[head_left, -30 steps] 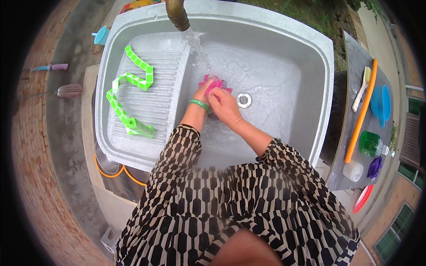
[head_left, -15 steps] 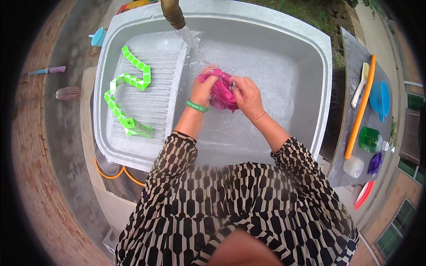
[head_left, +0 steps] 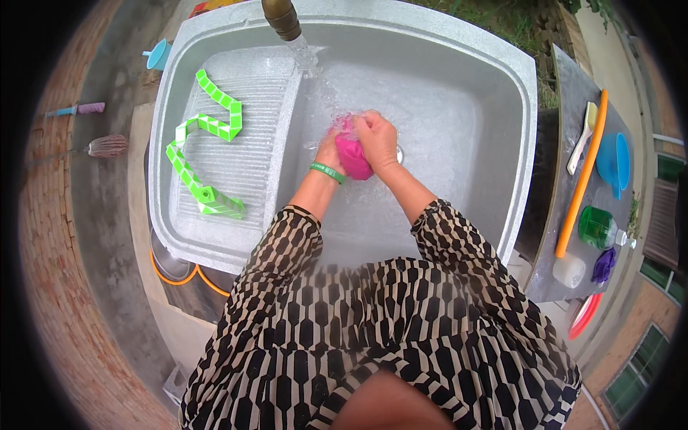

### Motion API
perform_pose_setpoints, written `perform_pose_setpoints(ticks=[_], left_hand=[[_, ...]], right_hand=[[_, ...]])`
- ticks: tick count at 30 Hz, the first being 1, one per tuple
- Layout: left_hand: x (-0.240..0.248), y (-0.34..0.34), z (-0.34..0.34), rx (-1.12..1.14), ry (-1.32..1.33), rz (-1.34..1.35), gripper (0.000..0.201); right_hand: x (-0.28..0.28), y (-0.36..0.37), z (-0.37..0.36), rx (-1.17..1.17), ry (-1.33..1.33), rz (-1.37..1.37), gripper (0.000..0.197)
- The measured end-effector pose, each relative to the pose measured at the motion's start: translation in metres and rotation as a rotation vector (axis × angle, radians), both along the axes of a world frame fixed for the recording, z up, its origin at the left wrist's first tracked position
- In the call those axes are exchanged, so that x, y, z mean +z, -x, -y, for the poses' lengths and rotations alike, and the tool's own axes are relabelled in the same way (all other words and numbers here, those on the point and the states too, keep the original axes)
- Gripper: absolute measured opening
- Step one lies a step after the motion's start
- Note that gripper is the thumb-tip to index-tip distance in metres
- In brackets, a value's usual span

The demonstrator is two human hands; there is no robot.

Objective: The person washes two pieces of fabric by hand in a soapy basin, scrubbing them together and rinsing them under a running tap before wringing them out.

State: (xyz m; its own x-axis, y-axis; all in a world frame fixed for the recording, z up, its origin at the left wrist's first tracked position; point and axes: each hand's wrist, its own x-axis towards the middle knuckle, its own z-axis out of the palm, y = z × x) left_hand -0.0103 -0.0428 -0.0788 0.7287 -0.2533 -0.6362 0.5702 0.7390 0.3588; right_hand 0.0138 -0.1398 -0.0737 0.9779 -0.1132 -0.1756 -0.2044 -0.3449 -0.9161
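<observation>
A bright pink wet cloth (head_left: 353, 159) is bunched between my hands in the running water. My left hand (head_left: 330, 152), with a green wristband above it, is closed round the cloth's left side; its fingers are mostly hidden. From the right, my right hand (head_left: 378, 140) grips the cloth with curled fingers pressed into it. Water falls from a brass tap (head_left: 282, 20) onto the cloth and fingers. Both hands are over the basin of a grey stone-look sink (head_left: 444, 129), and a drain fitting shows just right of my right hand.
A green-and-white snake puzzle (head_left: 231, 129) lies bent on the sink's ribbed washboard (head_left: 251, 172). On a dark board at right are a brush (head_left: 582, 140), an orange tube (head_left: 582, 175), a blue scoop (head_left: 613, 161), a green-liquid bottle (head_left: 596, 226) and a purple cloth (head_left: 604, 265).
The pink cloth has gone from loosely spread to a tighter bundle. My right hand has moved left and up over it, closer to my left hand, which has turned slightly.
</observation>
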Motion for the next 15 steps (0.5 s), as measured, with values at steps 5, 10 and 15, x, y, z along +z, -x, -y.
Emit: perform_pose_setpoints(ticks=[5,10,15], left_hand=[[0.042,-0.004,0.018,-0.052,-0.068,0.190,0.030],[0.080,0.009,-0.014,-0.007,-0.230,0.432,0.027],[0.095,0.023,-0.058,-0.003,-0.535,0.417,0.026]], right_hand=[[0.005,-0.011,0.043,-0.159,-0.309,-0.090,0.011],[0.058,0.025,0.083,-0.220,-0.338,0.191,0.006],[0.010,0.060,0.159,-0.189,0.013,0.014,0.012]])
